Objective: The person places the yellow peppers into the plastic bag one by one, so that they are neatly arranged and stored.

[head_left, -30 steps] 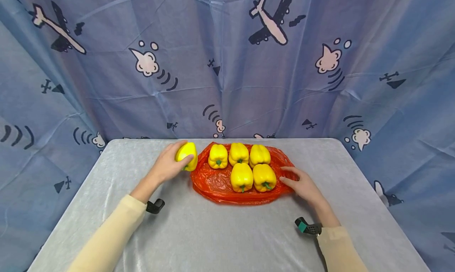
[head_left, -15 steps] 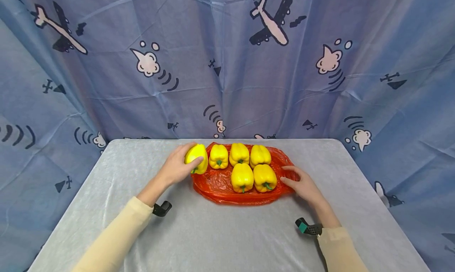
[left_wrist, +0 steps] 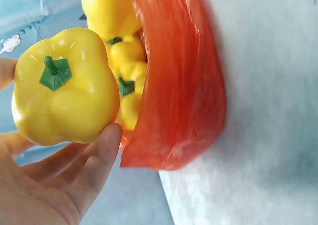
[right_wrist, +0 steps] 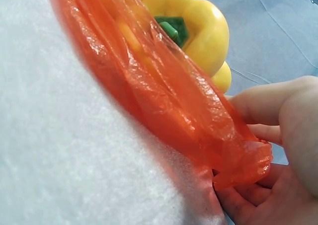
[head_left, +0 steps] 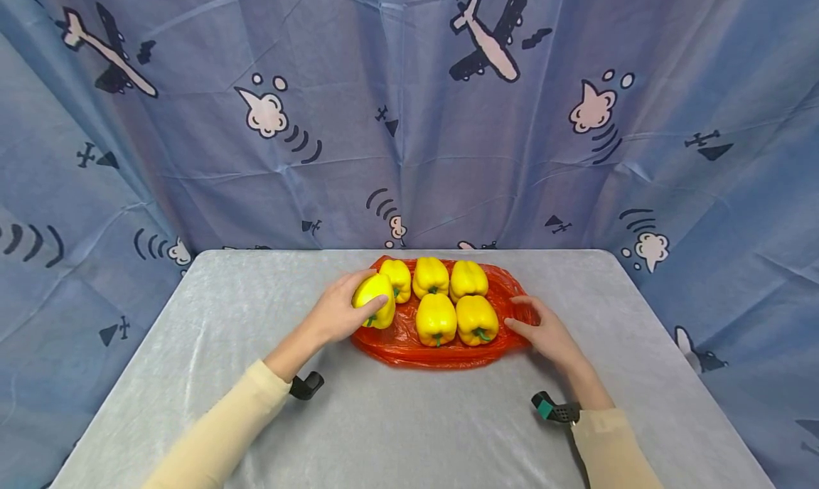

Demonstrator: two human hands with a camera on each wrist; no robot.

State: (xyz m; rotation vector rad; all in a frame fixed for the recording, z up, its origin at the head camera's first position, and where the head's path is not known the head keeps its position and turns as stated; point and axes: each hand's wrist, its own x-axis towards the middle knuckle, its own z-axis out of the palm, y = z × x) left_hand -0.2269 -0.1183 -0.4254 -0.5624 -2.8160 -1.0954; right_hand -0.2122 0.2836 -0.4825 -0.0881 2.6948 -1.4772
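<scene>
My left hand (head_left: 339, 311) grips a yellow bell pepper (left_wrist: 64, 96) with a green stem, its fingers and thumb around the sides. In the head view this pepper overlaps the left end of a red plastic bag (head_left: 399, 336). Several more yellow bell peppers sit in the bag's opening, three in a back row with the middle pepper (head_left: 431, 276) and two in front, including the front left pepper (head_left: 436, 320). At the bag's right end, my right hand (right_wrist: 293, 135) holds the edge of the bag between thumb and fingers.
The bag lies near the back of a table with a pale grey cover (head_left: 384, 432). Behind the table hangs a blue curtain (head_left: 409, 119) printed with airplanes. Each wrist wears a dark strap, such as the right strap (head_left: 557, 408).
My left hand has carried its pepper rightward and slightly toward me, from beside the bag to over its left end. The right hand stays put at the bag's right end.
</scene>
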